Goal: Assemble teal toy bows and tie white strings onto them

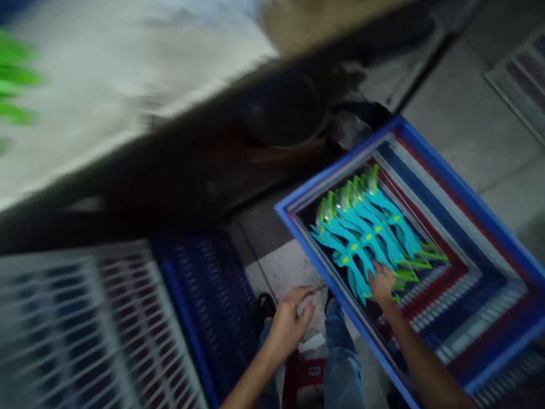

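Observation:
My right hand [383,281] reaches into a blue-rimmed crate [340,295], with its fingers closed on the near end of one of the turquoise plastic pieces [370,233]. Several of these lie side by side in a row, bow-shaped, with lime-green spots at their middles and lime-green loops at both ends. Their exact kind does not show. Outside the crate's left wall, my left hand [293,318] hovers over the floor, thumb and index finger apart. I make out nothing held in it.
White slatted crates [89,318] and a dark blue crate [204,307] stand at the left. Above them runs the edge of a pale worktop [128,96], with blurred green things [17,79] on it. Something red [304,372] sits between my legs. A dark pole [421,74] rises behind the crate.

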A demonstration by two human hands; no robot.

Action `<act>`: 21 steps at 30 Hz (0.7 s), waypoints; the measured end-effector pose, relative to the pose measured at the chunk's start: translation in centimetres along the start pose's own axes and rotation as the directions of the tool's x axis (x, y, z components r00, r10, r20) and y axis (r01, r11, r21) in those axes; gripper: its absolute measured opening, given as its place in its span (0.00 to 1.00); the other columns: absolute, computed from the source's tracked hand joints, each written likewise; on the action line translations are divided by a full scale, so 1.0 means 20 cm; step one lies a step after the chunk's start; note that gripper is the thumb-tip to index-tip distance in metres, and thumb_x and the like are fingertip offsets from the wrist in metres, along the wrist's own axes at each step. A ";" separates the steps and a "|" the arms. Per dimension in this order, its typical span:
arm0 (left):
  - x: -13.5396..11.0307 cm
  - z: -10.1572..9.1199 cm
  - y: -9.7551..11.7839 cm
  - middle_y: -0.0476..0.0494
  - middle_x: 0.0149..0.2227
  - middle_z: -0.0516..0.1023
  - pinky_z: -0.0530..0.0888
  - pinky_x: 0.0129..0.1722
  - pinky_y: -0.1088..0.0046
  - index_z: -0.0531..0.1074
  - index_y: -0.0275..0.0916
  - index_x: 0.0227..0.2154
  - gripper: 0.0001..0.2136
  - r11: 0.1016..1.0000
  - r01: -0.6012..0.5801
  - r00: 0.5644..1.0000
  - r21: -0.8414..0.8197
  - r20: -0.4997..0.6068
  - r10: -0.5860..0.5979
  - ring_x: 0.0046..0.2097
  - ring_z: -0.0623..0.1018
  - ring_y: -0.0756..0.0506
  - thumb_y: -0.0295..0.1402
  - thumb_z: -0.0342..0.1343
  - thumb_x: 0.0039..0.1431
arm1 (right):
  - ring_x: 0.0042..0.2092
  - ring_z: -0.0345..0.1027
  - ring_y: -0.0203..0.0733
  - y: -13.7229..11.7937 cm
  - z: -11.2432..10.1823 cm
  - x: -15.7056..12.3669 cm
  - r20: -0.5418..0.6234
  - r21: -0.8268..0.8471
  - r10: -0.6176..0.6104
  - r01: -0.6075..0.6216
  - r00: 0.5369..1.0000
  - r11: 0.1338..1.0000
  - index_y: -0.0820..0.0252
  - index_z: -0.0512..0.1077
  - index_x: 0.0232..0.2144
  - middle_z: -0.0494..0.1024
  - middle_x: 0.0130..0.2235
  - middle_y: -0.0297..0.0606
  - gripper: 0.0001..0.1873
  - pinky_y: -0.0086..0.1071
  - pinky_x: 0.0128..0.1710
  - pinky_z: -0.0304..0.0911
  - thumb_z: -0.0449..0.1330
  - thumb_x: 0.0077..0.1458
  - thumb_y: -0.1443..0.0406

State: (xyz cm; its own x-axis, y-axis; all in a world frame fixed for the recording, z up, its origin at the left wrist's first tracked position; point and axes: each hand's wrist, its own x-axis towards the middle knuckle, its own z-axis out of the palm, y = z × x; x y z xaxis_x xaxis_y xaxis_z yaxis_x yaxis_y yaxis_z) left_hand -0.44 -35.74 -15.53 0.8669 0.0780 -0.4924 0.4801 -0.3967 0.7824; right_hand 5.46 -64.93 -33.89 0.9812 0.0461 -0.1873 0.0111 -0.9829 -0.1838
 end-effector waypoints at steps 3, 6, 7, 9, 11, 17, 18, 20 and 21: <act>-0.50 -0.38 0.10 0.42 0.39 0.80 0.75 0.43 0.69 0.76 0.42 0.40 0.11 0.986 0.094 0.973 -0.140 -0.198 -0.121 0.42 0.79 0.44 0.38 0.51 0.60 | 0.36 0.71 0.54 -0.24 -0.24 -0.03 -0.218 0.084 -0.297 0.321 0.930 0.943 0.58 0.75 0.40 0.77 0.33 0.46 0.18 0.43 0.34 0.65 0.49 0.56 0.59; -0.99 -0.83 0.16 0.44 0.37 0.81 0.75 0.41 0.72 0.76 0.43 0.38 0.10 0.985 0.043 0.875 -0.167 -0.470 -0.118 0.40 0.79 0.45 0.36 0.51 0.60 | 0.30 0.71 0.58 -0.76 -0.49 0.17 -0.513 0.097 -0.484 0.609 0.709 0.787 0.55 0.75 0.46 0.76 0.27 0.43 0.19 0.45 0.28 0.63 0.53 0.55 0.59; -1.16 -0.98 0.15 0.44 0.36 0.81 0.75 0.41 0.73 0.76 0.43 0.38 0.10 0.988 0.032 0.806 -0.150 -0.580 -0.114 0.39 0.79 0.46 0.36 0.51 0.61 | 0.28 0.71 0.58 -1.02 -0.60 0.23 -0.592 0.082 -0.522 0.690 0.614 0.719 0.54 0.75 0.48 0.76 0.26 0.44 0.19 0.45 0.26 0.62 0.55 0.54 0.59; -1.50 -1.25 0.05 0.45 0.36 0.80 0.75 0.43 0.72 0.76 0.43 0.37 0.10 0.989 0.087 0.582 -0.119 -0.800 -0.147 0.40 0.79 0.46 0.37 0.50 0.62 | 0.30 0.72 0.59 -1.63 -0.87 0.24 -0.709 0.061 -0.550 0.816 0.441 0.575 0.52 0.74 0.50 0.77 0.26 0.44 0.20 0.46 0.28 0.63 0.57 0.54 0.61; -1.83 -1.46 -0.16 0.44 0.38 0.80 0.74 0.45 0.70 0.75 0.42 0.36 0.11 0.955 0.247 0.277 -0.163 -0.933 -0.231 0.41 0.78 0.45 0.39 0.50 0.62 | 0.34 0.74 0.56 -2.25 -1.14 0.07 -0.739 0.076 -0.590 0.910 0.326 0.407 0.50 0.73 0.51 0.79 0.31 0.44 0.19 0.46 0.36 0.66 0.56 0.56 0.63; -2.32 -1.86 -1.11 0.33 0.53 0.73 0.70 0.54 0.65 0.69 0.31 0.49 0.18 0.520 0.700 -0.032 -0.488 -0.750 -0.661 0.55 0.73 0.41 0.34 0.47 0.60 | 0.41 0.69 0.45 -3.62 -1.35 -0.86 -0.262 0.077 -0.921 0.946 -0.287 -0.316 0.57 0.75 0.42 0.78 0.36 0.41 0.13 0.39 0.45 0.58 0.52 0.63 0.63; -2.34 -1.91 -1.25 0.32 0.55 0.72 0.68 0.56 0.66 0.67 0.30 0.51 0.19 0.494 0.715 -0.018 -0.494 -0.720 -0.694 0.56 0.71 0.41 0.34 0.47 0.60 | 0.41 0.68 0.45 -3.76 -1.29 -1.00 -0.101 0.070 -0.916 0.915 -0.389 -0.396 0.57 0.75 0.41 0.78 0.36 0.41 0.12 0.40 0.46 0.55 0.52 0.62 0.63; -2.34 -2.00 -1.49 0.31 0.57 0.70 0.65 0.58 0.66 0.65 0.29 0.54 0.21 0.486 0.716 0.006 -0.501 -0.692 -0.722 0.59 0.69 0.40 0.35 0.49 0.60 | 0.43 0.66 0.47 -3.97 -1.14 -1.25 0.200 0.051 -0.837 0.858 -0.510 -0.511 0.58 0.76 0.39 0.78 0.37 0.43 0.11 0.42 0.48 0.52 0.53 0.61 0.65; -2.35 -2.04 -1.59 0.30 0.57 0.69 0.65 0.58 0.66 0.65 0.29 0.55 0.22 0.476 0.720 0.012 -0.505 -0.677 -0.736 0.59 0.68 0.40 0.35 0.49 0.60 | 0.44 0.65 0.48 -4.06 -1.05 -1.35 0.308 0.036 -0.790 0.836 -0.530 -0.547 0.59 0.76 0.38 0.78 0.38 0.45 0.11 0.43 0.48 0.51 0.53 0.60 0.67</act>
State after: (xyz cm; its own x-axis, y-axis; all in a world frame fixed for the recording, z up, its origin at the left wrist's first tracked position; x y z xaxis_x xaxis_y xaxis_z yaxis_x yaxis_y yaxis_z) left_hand -50.90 10.58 -1.78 -0.2522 0.9120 -0.3236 0.9205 0.3292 0.2104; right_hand -17.82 9.98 6.43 -0.5883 0.8069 -0.0530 0.8075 0.5828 -0.0910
